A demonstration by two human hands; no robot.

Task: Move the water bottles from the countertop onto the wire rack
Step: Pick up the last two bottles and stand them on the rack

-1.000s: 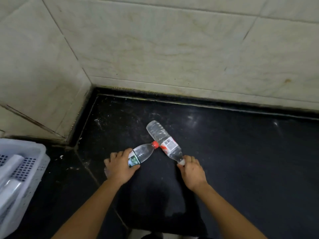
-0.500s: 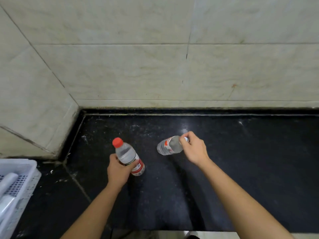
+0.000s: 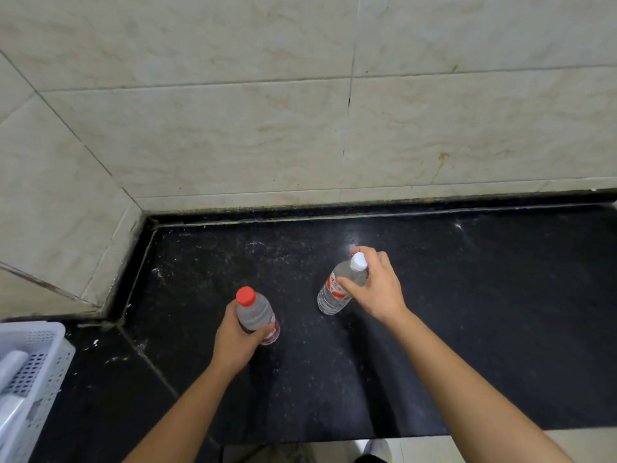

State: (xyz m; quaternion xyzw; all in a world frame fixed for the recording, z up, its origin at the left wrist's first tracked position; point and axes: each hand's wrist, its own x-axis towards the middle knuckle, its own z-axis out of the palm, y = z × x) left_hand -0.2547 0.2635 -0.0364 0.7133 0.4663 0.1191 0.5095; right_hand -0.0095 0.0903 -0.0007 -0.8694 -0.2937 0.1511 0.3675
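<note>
Two bottles are gripped, the red-capped bottle (image 3: 254,312) in the left hand (image 3: 235,342), the white-capped bottle (image 3: 337,289) in the right hand (image 3: 380,289); carrying them from the counter (image 3: 500,312) to the unseen rack seems next.

A kitchen or utility corner in a home.
Pale marbled wall tiles (image 3: 300,135) meet a speckled black stone countertop (image 3: 484,329); a white perforated plastic basket (image 3: 36,359) sits at left.
</note>
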